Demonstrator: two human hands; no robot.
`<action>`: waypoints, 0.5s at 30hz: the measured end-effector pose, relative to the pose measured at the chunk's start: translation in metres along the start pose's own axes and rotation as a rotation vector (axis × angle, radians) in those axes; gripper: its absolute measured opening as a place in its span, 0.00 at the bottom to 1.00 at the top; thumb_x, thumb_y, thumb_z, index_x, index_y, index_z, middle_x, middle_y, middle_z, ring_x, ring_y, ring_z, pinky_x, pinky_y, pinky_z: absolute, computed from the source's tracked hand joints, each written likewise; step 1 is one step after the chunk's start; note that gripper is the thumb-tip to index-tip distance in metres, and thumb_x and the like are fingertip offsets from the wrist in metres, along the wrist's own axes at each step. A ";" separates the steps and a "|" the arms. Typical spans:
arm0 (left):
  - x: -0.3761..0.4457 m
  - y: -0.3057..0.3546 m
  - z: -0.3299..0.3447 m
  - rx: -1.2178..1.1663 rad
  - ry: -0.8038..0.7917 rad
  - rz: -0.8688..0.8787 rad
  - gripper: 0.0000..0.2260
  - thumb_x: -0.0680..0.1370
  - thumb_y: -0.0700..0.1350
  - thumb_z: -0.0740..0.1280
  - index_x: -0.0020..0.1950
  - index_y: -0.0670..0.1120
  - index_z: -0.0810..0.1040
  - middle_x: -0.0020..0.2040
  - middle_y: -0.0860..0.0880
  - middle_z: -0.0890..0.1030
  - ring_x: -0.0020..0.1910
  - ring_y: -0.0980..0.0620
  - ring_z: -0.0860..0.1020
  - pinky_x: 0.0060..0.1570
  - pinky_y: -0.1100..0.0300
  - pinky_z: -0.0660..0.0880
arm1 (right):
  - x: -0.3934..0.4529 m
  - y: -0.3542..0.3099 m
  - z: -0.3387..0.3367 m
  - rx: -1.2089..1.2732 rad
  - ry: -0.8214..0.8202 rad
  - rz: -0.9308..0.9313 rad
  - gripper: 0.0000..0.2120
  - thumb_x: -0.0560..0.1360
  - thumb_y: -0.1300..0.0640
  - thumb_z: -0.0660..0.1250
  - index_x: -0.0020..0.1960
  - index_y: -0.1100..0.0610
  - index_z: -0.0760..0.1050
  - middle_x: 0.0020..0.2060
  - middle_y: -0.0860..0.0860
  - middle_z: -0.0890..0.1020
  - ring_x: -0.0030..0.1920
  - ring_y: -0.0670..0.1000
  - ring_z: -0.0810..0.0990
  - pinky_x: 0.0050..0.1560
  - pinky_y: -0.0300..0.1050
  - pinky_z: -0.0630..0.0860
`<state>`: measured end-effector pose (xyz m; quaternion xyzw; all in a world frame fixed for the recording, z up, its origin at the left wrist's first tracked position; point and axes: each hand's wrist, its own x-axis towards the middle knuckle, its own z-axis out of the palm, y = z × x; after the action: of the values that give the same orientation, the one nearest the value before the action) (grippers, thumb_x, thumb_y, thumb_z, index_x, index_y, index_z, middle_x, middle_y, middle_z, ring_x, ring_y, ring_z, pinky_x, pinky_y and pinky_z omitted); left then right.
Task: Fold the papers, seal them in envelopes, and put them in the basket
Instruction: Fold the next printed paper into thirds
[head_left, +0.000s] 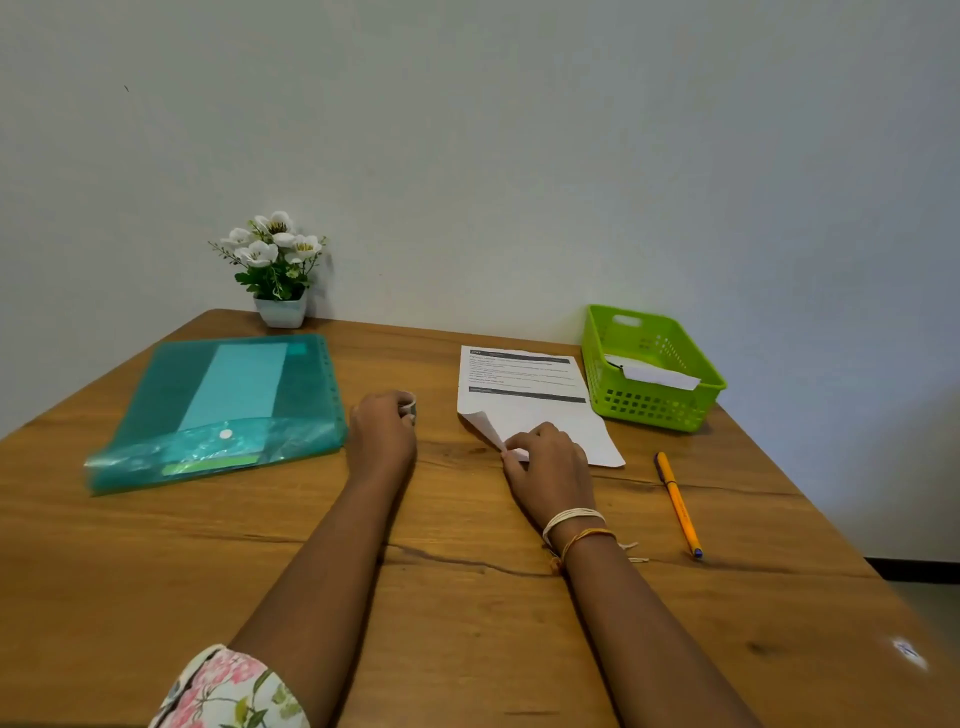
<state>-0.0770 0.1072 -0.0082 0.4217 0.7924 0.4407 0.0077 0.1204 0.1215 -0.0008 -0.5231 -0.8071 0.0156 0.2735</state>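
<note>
Small roll (409, 404) half-hidden in left hand (383, 427)

Table (467, 597) against the wall. Far left corner: potted plant (278, 270). In front of it, left side: plastic folder (223, 410), lying flat. Centre right: paper sheet (524, 395), near corner lifted under the right hand (545, 467). Left hand (384, 426) between folder and sheet, closed on a small roll (409, 402). Basket (649, 405) just right of the sheet, an envelope (654, 371) inside. Pen (678, 504) in front of the basket, right of the hand
</note>
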 end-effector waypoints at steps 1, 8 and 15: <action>0.000 0.000 -0.002 -0.004 -0.015 0.004 0.14 0.76 0.41 0.68 0.61 0.51 0.78 0.56 0.49 0.79 0.55 0.51 0.75 0.52 0.52 0.77 | -0.001 -0.002 -0.001 -0.014 0.012 -0.009 0.11 0.77 0.50 0.63 0.54 0.50 0.81 0.49 0.51 0.80 0.50 0.52 0.76 0.51 0.47 0.72; -0.021 0.006 -0.018 -0.110 -0.039 0.119 0.13 0.77 0.39 0.65 0.61 0.48 0.78 0.59 0.48 0.75 0.57 0.51 0.74 0.53 0.60 0.72 | -0.013 0.001 -0.012 0.261 0.171 0.199 0.06 0.74 0.57 0.65 0.46 0.56 0.80 0.42 0.52 0.83 0.43 0.51 0.79 0.42 0.41 0.73; -0.039 0.003 -0.038 -0.594 -0.048 -0.047 0.09 0.80 0.46 0.62 0.58 0.48 0.78 0.55 0.47 0.80 0.50 0.51 0.79 0.48 0.54 0.79 | -0.046 0.028 -0.035 0.674 0.168 0.288 0.05 0.68 0.66 0.68 0.36 0.58 0.78 0.32 0.52 0.81 0.36 0.48 0.76 0.36 0.41 0.69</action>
<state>-0.0644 0.0550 0.0029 0.3929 0.6378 0.6429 0.1595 0.1737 0.0860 0.0006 -0.5114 -0.6495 0.2758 0.4905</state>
